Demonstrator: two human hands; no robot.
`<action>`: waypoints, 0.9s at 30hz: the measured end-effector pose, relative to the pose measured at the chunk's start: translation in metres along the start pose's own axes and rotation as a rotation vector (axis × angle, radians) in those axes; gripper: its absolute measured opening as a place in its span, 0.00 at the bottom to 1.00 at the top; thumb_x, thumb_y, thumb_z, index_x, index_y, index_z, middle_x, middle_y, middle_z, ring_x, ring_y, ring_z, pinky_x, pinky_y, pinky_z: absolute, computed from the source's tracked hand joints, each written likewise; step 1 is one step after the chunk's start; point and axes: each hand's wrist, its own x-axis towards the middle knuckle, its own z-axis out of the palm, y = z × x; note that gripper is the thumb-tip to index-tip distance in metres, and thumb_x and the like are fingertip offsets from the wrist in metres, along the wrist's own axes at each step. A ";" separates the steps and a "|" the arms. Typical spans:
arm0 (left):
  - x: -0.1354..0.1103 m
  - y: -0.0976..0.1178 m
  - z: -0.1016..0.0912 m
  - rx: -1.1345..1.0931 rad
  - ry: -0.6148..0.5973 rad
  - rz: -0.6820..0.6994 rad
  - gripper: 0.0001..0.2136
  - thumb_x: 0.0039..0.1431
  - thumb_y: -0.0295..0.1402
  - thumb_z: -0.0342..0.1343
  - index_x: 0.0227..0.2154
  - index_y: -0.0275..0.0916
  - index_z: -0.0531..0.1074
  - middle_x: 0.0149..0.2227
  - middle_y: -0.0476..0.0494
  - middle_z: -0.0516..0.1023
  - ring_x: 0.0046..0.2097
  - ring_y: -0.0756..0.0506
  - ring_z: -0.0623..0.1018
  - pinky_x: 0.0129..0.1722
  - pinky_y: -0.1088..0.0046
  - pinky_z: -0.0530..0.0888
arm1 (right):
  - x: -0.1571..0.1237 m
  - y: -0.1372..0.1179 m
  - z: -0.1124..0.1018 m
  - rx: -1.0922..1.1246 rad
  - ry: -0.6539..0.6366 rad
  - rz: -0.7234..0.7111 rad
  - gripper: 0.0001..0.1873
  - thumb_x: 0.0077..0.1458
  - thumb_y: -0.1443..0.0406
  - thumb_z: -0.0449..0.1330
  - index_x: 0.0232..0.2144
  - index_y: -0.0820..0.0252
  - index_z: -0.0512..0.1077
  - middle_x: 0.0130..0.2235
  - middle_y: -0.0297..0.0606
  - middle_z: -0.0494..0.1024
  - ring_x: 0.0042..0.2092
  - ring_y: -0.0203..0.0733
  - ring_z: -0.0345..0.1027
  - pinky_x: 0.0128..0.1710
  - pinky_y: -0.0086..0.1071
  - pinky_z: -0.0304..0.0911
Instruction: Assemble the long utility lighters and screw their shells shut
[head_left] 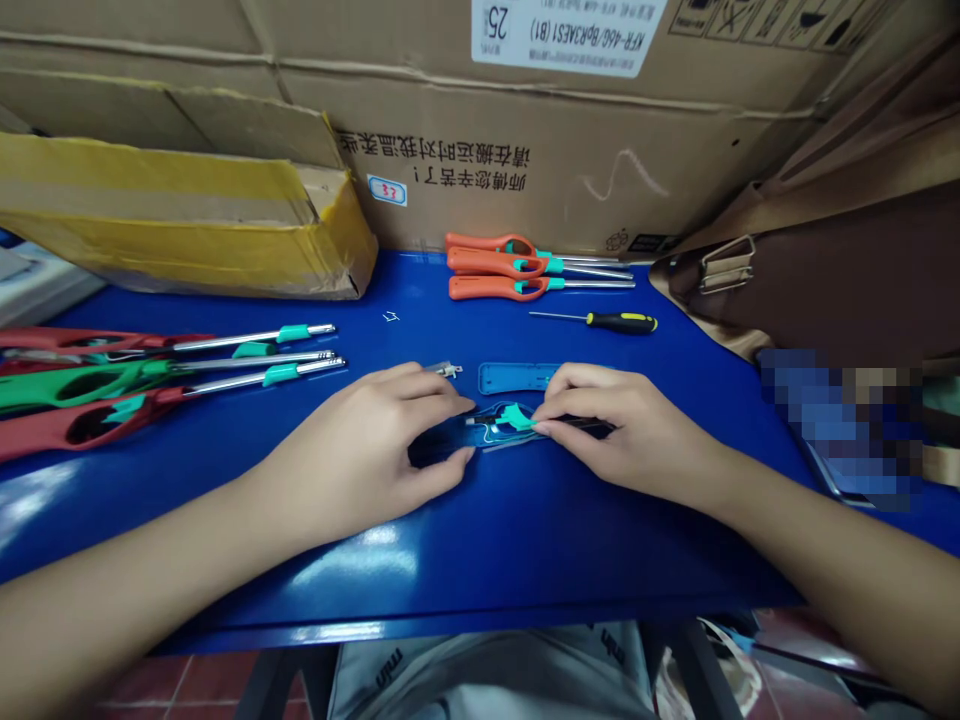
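The opened blue lighter casing (491, 433) lies on the blue table with small inner parts and a white wire showing in it. Thumb and fingers of my left hand (382, 435) grip its left end. My right hand (611, 420) pinches the teal trigger piece (516, 417) over the casing's middle. Just behind lies the other blue casing half (514, 377), partly covered by my right hand. A small metal part (448, 370) rests beyond my left fingers. The right end of the casing is hidden under my right hand.
Several red and green lighters (97, 385) lie at the left. Orange lighters (491, 288) and a black-and-yellow screwdriver (622, 322) are at the back. A large cardboard box (300, 60), a yellow-taped box (247, 255) and a brown bag (840, 270) border the table (465, 560).
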 end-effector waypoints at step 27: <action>-0.004 0.005 0.010 0.011 0.029 0.102 0.13 0.72 0.32 0.55 0.52 0.34 0.79 0.46 0.37 0.81 0.49 0.37 0.81 0.51 0.54 0.81 | 0.001 0.001 0.000 -0.177 -0.088 -0.147 0.10 0.69 0.70 0.56 0.39 0.60 0.77 0.40 0.39 0.79 0.41 0.40 0.73 0.40 0.34 0.66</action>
